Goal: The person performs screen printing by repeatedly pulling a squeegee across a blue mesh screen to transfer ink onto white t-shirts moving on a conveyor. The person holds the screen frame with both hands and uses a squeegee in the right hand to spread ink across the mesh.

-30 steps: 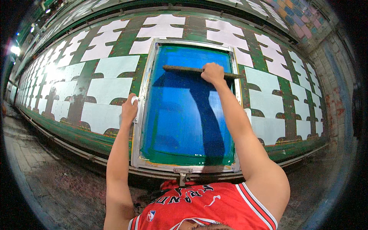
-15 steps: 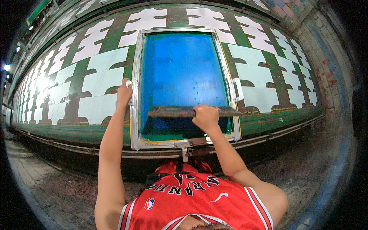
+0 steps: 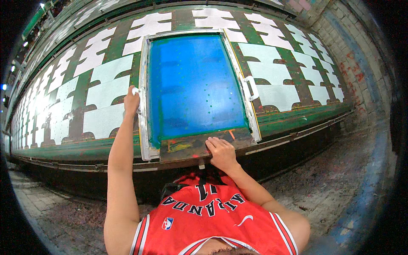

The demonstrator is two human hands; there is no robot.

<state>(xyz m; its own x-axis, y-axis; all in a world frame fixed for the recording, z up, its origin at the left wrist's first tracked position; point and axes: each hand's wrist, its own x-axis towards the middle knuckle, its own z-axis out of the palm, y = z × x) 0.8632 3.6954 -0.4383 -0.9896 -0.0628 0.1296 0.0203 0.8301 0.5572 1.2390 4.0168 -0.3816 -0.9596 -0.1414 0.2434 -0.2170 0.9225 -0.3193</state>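
A screen printing frame (image 3: 143, 123) with pale metal sides and a blue mesh (image 3: 195, 80) lies on the long green table. My left hand (image 3: 131, 103) is closed around the white handle on the frame's left side. At the near end of the mesh, a wide, paint-stained squeegee (image 3: 187, 144) leans with its broad dark face showing. My right hand (image 3: 222, 155) grips it right of its middle, the fingers over its face and the thumb hidden. The squeegee covers most of the frame's near bar. A second white handle (image 3: 251, 88), on the right side, is untouched.
Rows of pale cut fabric pieces (image 3: 272, 95) lie on the green table (image 3: 297, 117) on both sides of the frame. A rail (image 3: 297, 129) runs along the table's near edge. Beyond the table's right end is a block wall (image 3: 361, 80).
My right hand has drawn the squeegee toward me to the near end of the frame and tipped it, showing its broad face. My left hand stays on the handle. The view has shifted slightly.
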